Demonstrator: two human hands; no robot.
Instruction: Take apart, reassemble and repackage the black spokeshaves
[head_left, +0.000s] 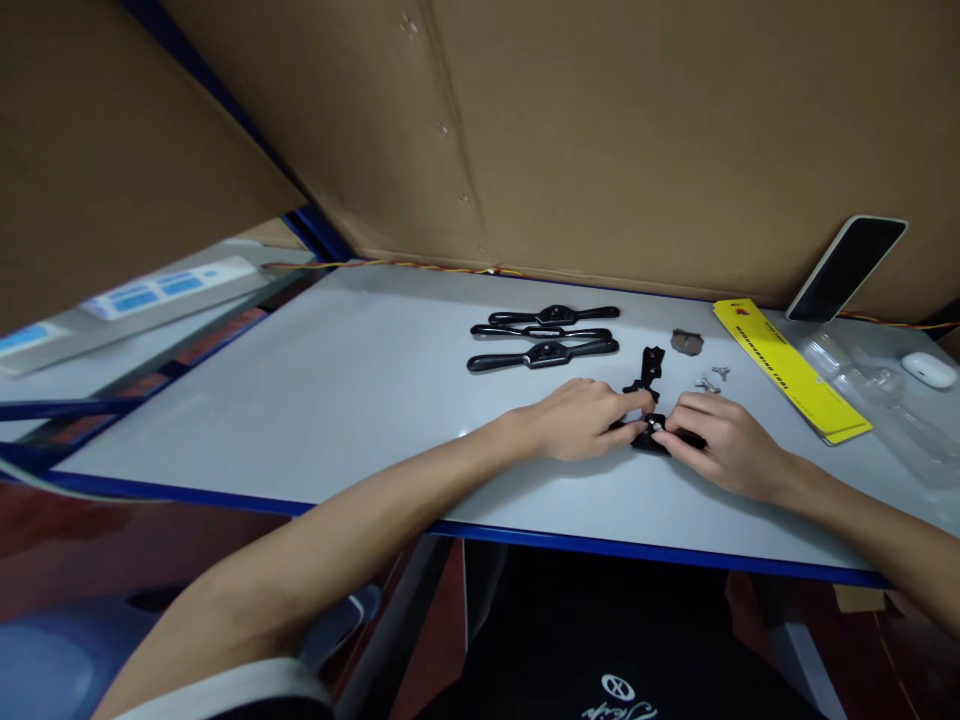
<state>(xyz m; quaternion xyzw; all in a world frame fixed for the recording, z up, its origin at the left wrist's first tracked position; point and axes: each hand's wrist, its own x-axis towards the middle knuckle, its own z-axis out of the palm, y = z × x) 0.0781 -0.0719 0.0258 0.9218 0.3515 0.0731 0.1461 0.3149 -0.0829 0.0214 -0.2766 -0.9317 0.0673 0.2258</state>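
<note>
A black spokeshave [651,440] lies on the table near its front edge, mostly covered by my fingers. My left hand [589,418] is closed on its left side, thumb and index finger at the middle of the body. From the other side my right hand [720,440] grips it, the thumb tip beside a small bright metal spot; I cannot make out whether that is a screw. Just beyond my fingers lie black metal caps [652,362]. Small silver thumbscrews [707,385] and grey blades [686,342] rest farther back.
Three more black spokeshaves [551,353] lie in a stack of rows behind my left hand. To the right are yellow printed cards [795,372], clear plastic packaging [892,400], a white earbud case [928,370] and a phone [847,268] leaning on the cardboard wall [637,140].
</note>
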